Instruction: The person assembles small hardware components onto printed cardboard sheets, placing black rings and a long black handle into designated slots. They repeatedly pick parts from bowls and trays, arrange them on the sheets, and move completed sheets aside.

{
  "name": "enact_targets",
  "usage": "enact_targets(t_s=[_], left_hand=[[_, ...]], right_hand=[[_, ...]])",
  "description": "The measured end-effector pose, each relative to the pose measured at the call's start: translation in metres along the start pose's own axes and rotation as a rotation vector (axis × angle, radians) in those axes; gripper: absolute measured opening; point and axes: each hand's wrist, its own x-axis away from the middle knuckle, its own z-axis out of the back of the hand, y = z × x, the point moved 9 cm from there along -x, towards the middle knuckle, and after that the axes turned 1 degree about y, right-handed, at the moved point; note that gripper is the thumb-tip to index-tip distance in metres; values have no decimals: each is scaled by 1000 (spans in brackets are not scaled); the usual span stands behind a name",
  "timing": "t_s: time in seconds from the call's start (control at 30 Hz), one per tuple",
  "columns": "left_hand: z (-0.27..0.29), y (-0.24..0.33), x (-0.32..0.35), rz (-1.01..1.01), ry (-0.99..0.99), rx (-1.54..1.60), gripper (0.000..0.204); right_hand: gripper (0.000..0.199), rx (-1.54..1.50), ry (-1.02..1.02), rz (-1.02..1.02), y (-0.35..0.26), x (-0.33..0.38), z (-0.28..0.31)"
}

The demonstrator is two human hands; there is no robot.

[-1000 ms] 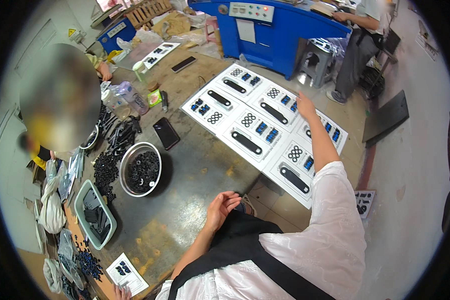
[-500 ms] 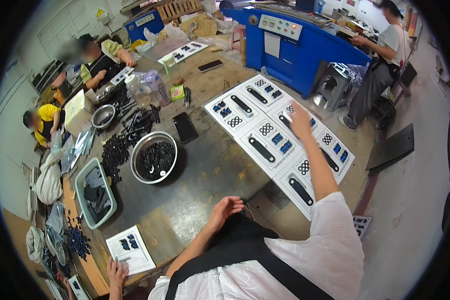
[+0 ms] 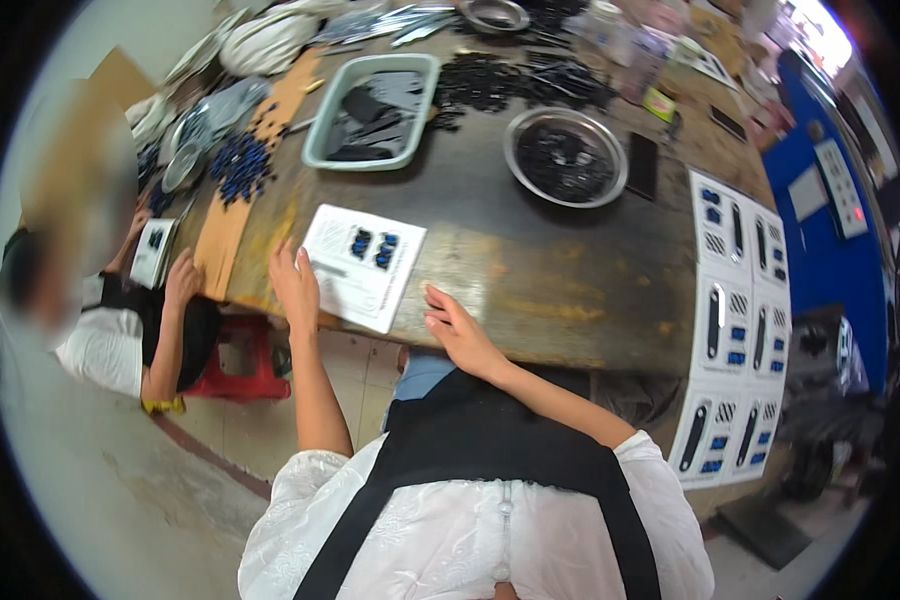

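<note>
A white printed card [image 3: 351, 303] with two clusters of blue-black parts [image 3: 373, 247] lies at the table's near edge, in front of me. My left hand [image 3: 296, 288] is beside its left edge, fingers apart; whether the fingertips touch it I cannot tell. Just off the card's right side hovers my right hand [image 3: 462, 328], fingers loosely stretched and nothing in them. Beyond the card stand a pale green plastic tub [image 3: 425, 66] of flat dark pieces and a metal bowl [image 3: 617, 180] of small black parts.
Several filled white cards [image 3: 712, 275] lie along the table's right side. At the left sits a co-worker, with one hand [image 3: 183, 280] near the table edge and a pile of blue parts [image 3: 240, 168]. A phone [image 3: 643, 165] rests beside the bowl; a red stool [image 3: 238, 365] stands below.
My view has turned left. My right hand has come back from the cards on the right to the single card. My left hand has moved to that card's left edge.
</note>
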Motion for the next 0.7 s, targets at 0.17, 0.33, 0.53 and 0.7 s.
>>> enact_targets(t_s=[0.17, 0.33, 0.53, 0.7], left_hand=[[-4, -124, 9, 211, -240, -156, 33], [-7, -94, 20, 266, -182, -107, 28], [-16, -64, 42, 313, -304, 18, 27], [-29, -5, 76, 269, -461, 94, 29]], right_hand=[[55, -122, -107, -184, 35, -11, -37], [54, -189, -102, -235, 33, -18, -45], [51, -183, 28, -294, 31, 3, 4], [37, -96, 132, -365, 15, 40, 77]])
